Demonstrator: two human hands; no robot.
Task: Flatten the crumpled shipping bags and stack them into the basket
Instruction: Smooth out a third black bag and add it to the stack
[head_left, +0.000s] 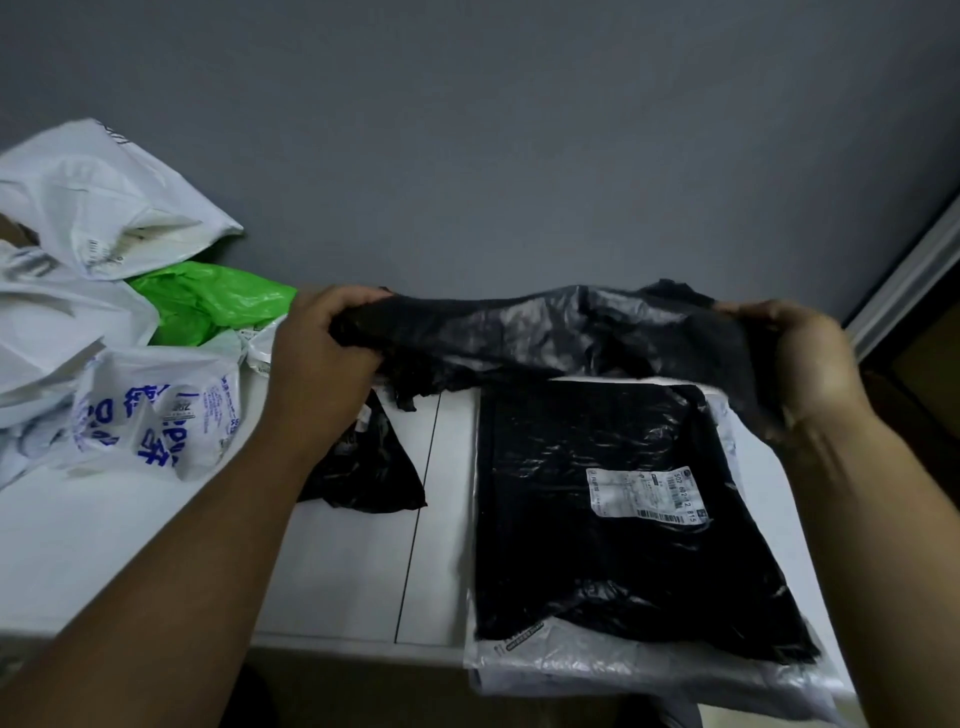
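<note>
A crumpled black shipping bag (550, 332) is stretched in the air between both hands, above the table. My left hand (322, 358) grips its left end and my right hand (810, 364) grips its right end. Below it lies a flattened black bag (613, 551) with a white shipping label, on top of flat white bags (649, 670) at the table's right front. No basket is in view.
A white table (363, 571) stands against a grey wall. At its left lies a heap of crumpled bags: white ones (93, 208), a green one (208, 301), one with blue print (156, 415). A small crumpled black bag (369, 467) lies under my left forearm.
</note>
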